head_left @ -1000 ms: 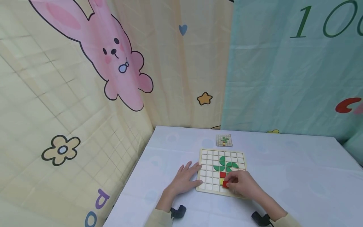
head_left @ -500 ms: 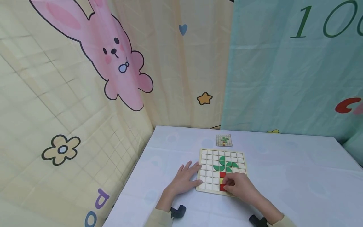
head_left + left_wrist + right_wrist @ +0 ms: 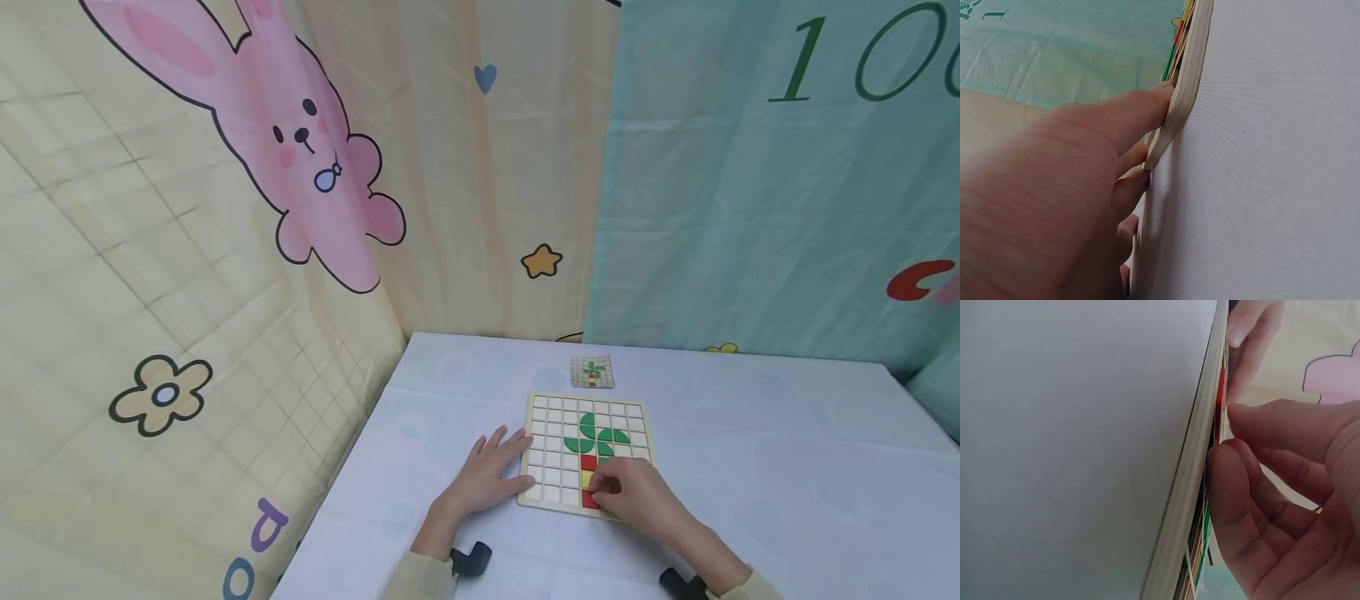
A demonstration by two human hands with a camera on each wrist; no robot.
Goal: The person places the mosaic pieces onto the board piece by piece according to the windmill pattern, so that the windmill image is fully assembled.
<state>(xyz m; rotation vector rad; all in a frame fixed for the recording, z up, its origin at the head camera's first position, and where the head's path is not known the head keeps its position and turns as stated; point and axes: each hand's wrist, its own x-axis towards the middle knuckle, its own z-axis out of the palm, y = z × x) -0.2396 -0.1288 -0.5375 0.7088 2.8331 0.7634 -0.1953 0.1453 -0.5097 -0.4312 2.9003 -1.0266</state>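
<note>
A light wooden grid board [image 3: 547,495] lies on the table, with several green rounded pieces [image 3: 588,425] set in its cells like leaves. Below them, one column holds a red tile [image 3: 588,462], a yellow tile [image 3: 587,479] and a lower red tile [image 3: 589,499]. My right hand [image 3: 637,496] has its thumb and curled fingers at the lower red tile, thumb on its right part. In the right wrist view, red [image 3: 1220,394] shows at the board's edge beside the thumb. My left hand [image 3: 486,475] rests spread against the board's left edge, fingertips and thumb on the rim.
A small pattern card [image 3: 592,372] with a similar green, red and yellow design lies behind the board. The white-covered table [image 3: 750,467] extends to the right. Printed curtains [image 3: 465,208] hang behind the table and along its left side.
The lower red tile has shifted left from a skewed position over the yellow tile into line beneath it, the right hand moving with it. The left hand has stayed in place.
</note>
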